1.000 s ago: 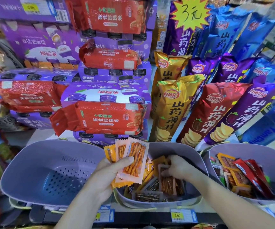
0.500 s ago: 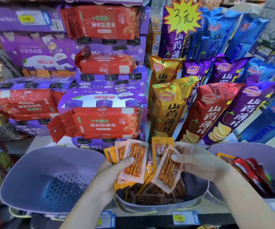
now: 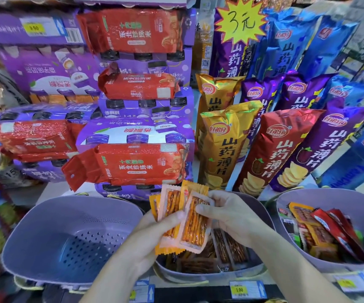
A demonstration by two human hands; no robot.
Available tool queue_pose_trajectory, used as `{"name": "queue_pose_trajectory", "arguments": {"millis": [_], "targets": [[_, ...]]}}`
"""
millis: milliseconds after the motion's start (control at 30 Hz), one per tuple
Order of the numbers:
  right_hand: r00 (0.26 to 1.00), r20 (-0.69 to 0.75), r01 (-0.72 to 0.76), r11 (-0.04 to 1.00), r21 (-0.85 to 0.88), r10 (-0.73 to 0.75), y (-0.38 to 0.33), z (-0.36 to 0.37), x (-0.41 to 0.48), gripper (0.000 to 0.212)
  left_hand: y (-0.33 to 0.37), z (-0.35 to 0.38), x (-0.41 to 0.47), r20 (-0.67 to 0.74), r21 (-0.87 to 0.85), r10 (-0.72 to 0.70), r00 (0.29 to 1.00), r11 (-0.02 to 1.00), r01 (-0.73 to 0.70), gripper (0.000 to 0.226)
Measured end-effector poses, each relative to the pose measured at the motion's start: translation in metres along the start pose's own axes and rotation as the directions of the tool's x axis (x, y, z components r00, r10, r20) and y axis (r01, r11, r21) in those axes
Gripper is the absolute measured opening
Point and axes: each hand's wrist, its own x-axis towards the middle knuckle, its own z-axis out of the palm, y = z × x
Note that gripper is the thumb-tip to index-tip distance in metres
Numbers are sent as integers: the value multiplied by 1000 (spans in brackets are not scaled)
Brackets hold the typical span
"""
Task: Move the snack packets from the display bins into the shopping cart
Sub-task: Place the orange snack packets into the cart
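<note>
My left hand (image 3: 154, 235) holds a fanned stack of small orange snack packets (image 3: 170, 206) above the middle grey bin (image 3: 209, 275), thumb pressed on their front. My right hand (image 3: 231, 215) pinches one more clear-fronted packet (image 3: 195, 226) and lays it against that stack. Under both hands, several darker packets (image 3: 222, 248) lie in the middle bin. The right grey bin (image 3: 297, 197) holds several red and orange packets (image 3: 325, 230). The left grey bin (image 3: 45, 226) has a perforated floor and nothing in it. No shopping cart is in view.
Behind the bins stand red rice packs (image 3: 130, 165) on purple drink cartons (image 3: 137, 130), and tall gold, red, purple and blue chip bags (image 3: 227, 145). A yellow star price sign (image 3: 240, 18) hangs above. Price tags (image 3: 240, 289) line the shelf edge.
My right hand came up out of the middle bin with a packet and brought it left against the stack in my left hand. The left hand stayed nearly still.
</note>
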Motion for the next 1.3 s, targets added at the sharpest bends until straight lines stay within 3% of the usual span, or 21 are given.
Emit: {"name": "queue_pose_trajectory", "arguments": {"millis": [100,333,467,533,600,667,733,767,833,967,1100,1300], "targets": [[999,-4,32,999,40,-32,-7,9,0,29,-1,-1,0,-25,53,15,1000,999,-13,89],[989,-50,127,976,-178,-138,-15,24,2,52,1,-9,1,-35,111,-22,999,994,26,68],[996,73,60,988,-145,-49,-15,15,14,36,2,-12,3,-44,76,-22,999,997,26,47],[995,104,-9,998,-56,15,-11,-2,22,39,3,-15,4,-57,51,-18,998,999,21,50],[997,30,-58,982,-178,65,-7,-25,27,39,3,-19,5,-76,29,-15,997,999,17,58],[993,-59,-120,815,-567,105,4,-49,30,27,1,-24,5,-97,12,-4,995,1000,5,49],[974,-79,-174,473,-863,213,16,-63,33,33,-1,-27,5,-103,14,0,995,1000,2,49],[958,-87,-178,328,-928,273,22,-65,33,38,-1,-26,5,-101,15,-1,995,1000,2,55],[928,-102,-175,177,-969,359,33,-65,33,44,-1,-24,5,-104,15,0,995,1000,1,64],[890,-120,-189,117,-975,440,47,-61,32,47,-2,-22,4,-95,25,-1,995,1000,3,61],[906,-146,-182,54,-982,397,53,-61,36,42,-2,-22,3,-95,31,-5,995,999,8,68],[921,-94,-149,120,-982,377,60,-64,38,32,-1,-21,4,-100,40,-7,995,999,11,71]]}}
